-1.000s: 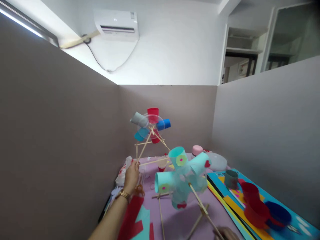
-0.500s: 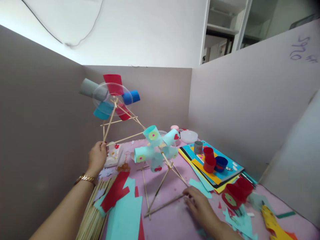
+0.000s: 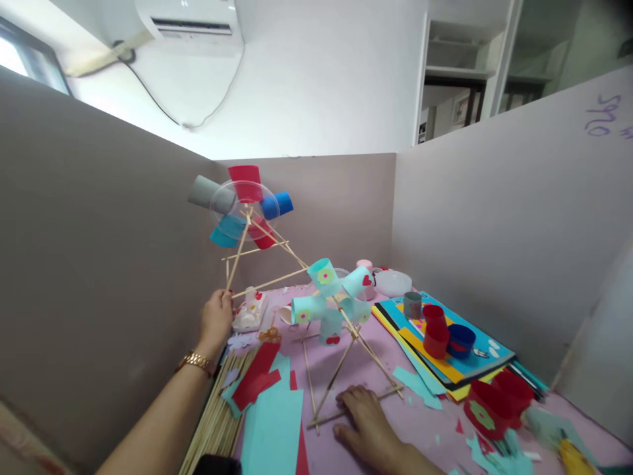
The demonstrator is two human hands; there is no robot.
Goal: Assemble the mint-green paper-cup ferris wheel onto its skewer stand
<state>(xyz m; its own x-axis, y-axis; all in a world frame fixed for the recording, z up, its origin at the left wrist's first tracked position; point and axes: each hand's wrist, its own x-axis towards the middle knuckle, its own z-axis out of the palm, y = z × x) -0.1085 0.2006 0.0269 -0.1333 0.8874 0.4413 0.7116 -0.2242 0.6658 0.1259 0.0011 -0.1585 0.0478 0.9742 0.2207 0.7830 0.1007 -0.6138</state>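
Note:
My left hand (image 3: 216, 320) is closed on a lower corner of a bamboo-stick frame (image 3: 237, 258), lifted above the table. At its top is a pinwheel-like clear plastic disc (image 3: 221, 202) with red, blue and grey paper tubes around it. A second stick frame (image 3: 330, 377) stands on the table, bearing a wheel of pale turquoise paper tubes (image 3: 330, 324) with flower and heart stickers. My right hand (image 3: 364, 422) lies over the front bottom stick of this frame, palm down, thumb apart. What its fingertips touch is partly hidden.
Bamboo sticks (image 3: 213, 422) and turquoise paper (image 3: 273, 429) lie at the left front. On the right, coloured sheets (image 3: 479, 340) carry small red, blue and grey paper rings. Red rings (image 3: 487, 409) and scraps lie nearer. Grey partitions (image 3: 341, 204) enclose the table.
My right hand has moved left, from the right end of the front bottom stick to its middle. My left hand still holds its frame. The view has tilted up and shifted left.

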